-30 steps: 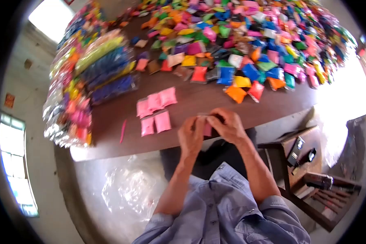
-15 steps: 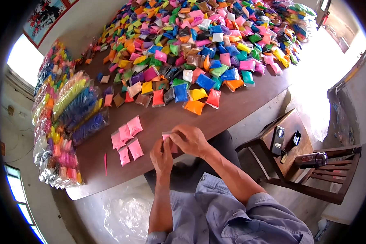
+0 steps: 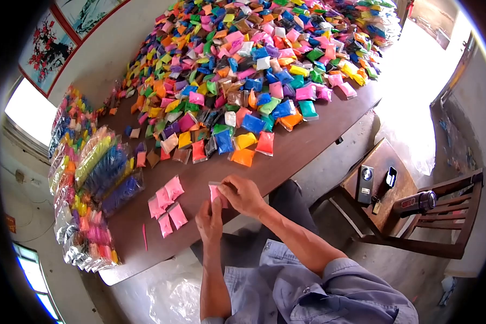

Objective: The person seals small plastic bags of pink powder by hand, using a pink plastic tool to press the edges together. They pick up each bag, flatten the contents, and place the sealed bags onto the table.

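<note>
A small clear packet of pink stuff (image 3: 215,191) is held just off the table's front edge, between my two hands. My left hand (image 3: 209,220) grips its lower part, thumb up along the front. From the right, my right hand (image 3: 243,195) pinches the packet near its top, fingers curled. Part of the packet is hidden behind my fingers. Left of my hands, several similar pink packets (image 3: 173,188) lie grouped on the brown table (image 3: 200,170). A thin pink strip-like tool (image 3: 144,236) rests beyond them.
A huge heap of multicoloured packets (image 3: 237,81) covers the table's far part. Bulging clear bags of packets (image 3: 105,167) line the left side. To the right, a wooden chair (image 3: 380,173) carries a flask (image 3: 416,203) and small devices.
The whole view has shifted and turned slightly. My fingers have changed position on the pink packet, and more of its upper part shows. The packets on the table lie as before.
</note>
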Motion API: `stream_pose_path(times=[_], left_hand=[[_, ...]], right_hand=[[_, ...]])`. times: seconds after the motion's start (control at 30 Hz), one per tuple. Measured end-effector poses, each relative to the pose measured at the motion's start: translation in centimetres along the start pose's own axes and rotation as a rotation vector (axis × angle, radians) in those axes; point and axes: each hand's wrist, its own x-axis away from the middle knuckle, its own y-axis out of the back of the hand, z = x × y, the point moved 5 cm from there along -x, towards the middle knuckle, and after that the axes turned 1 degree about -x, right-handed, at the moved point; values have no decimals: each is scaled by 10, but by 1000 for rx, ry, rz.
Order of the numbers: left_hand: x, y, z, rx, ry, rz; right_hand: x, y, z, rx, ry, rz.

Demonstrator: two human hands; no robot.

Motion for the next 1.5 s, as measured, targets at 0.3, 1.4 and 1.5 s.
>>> stream_pose_path(times=[0.3,1.4,1.5], left_hand=[[-1,3,14,28,44,5],[-6,5,18,32,-33,-15],[-2,9,11,110,30,16]], right_hand=[[-7,-1,-1,33,-87,165],[-2,-2,1,-54,-86,69],[-1,-2,-5,-73,-179,95]])
